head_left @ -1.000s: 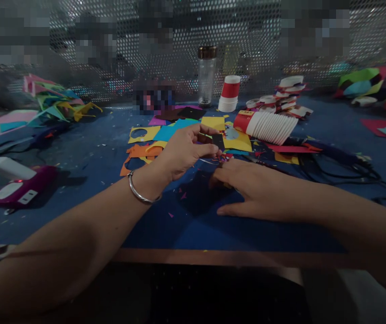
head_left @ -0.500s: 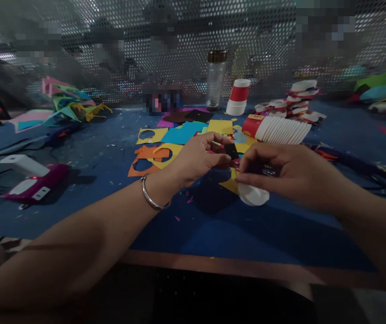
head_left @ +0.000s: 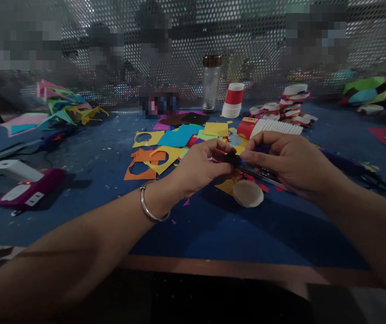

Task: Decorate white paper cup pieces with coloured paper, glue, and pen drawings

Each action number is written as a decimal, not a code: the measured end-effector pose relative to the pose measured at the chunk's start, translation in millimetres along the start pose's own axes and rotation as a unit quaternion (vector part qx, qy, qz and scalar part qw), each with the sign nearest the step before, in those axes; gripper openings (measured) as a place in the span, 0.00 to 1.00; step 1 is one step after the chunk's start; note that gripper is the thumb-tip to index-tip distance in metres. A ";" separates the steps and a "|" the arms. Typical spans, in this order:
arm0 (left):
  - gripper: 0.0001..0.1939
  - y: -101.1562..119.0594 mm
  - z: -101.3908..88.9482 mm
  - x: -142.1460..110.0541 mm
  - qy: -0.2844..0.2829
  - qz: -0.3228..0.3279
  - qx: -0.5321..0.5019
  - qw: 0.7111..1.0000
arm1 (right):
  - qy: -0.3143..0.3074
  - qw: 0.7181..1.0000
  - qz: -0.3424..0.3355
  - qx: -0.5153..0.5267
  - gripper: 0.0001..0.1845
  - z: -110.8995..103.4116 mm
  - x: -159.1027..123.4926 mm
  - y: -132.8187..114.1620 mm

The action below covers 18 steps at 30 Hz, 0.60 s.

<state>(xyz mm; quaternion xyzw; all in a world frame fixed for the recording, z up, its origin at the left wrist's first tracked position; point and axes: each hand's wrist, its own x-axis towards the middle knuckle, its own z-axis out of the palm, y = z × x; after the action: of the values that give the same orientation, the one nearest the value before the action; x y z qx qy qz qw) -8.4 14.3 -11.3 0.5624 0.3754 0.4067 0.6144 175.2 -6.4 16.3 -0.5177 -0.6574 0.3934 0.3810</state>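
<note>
My left hand (head_left: 206, 164), with a silver bangle at the wrist, pinches a small piece of black paper (head_left: 231, 158) between thumb and fingers. My right hand (head_left: 280, 159) is closed at the right edge of the same piece, thumb and forefinger together. Below the right fingers runs a long, thin dark thing with a shiny edge (head_left: 260, 175), partly hidden; I cannot tell its kind. A white round disc (head_left: 248, 193) lies just below the hands, with red scraps (head_left: 263, 188) beside it and a yellow paper scrap (head_left: 225, 186) to its left.
Coloured paper sheets (head_left: 176, 137), some with round holes, lie beyond the left hand. Behind stand a clear bottle (head_left: 211, 85) and stacked paper cups (head_left: 234, 100); another cup stack (head_left: 247, 127) lies sideways. A purple power strip (head_left: 33, 193) with cables is at left, a paper pile (head_left: 65, 105) behind it.
My right hand has come up and in to the black paper, baring the white disc and the dark thing below. The left hand still holds the paper. The view has shifted slightly.
</note>
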 end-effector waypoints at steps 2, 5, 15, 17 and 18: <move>0.15 -1.2 0.2 0.0 -0.004 0.002 -0.007 1.000 | -0.004 1.000 0.007 0.017 0.23 -0.6 1.0 2.5; 0.15 -4.2 -0.2 0.4 -0.008 0.011 -0.006 1.000 | -0.006 0.999 0.015 0.044 0.25 -0.5 2.1 3.8; 0.15 -5.5 4.4 -2.4 -0.036 -0.001 -0.023 0.999 | -0.024 0.997 0.043 0.061 0.26 3.7 1.2 0.7; 0.15 -5.1 4.6 -3.0 -0.038 0.009 -0.026 0.999 | -0.027 0.997 0.047 0.055 0.26 3.8 0.6 -1.4; 0.15 -5.0 4.6 -3.2 -0.038 0.013 -0.025 0.999 | -0.028 0.997 0.047 0.053 0.26 3.7 0.4 -2.2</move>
<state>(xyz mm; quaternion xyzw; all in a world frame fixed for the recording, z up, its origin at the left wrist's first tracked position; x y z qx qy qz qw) -5.1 9.4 -15.9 0.5667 0.3340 0.4020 0.6370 170.9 -6.8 16.8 -0.5158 -0.6208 0.4596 0.3706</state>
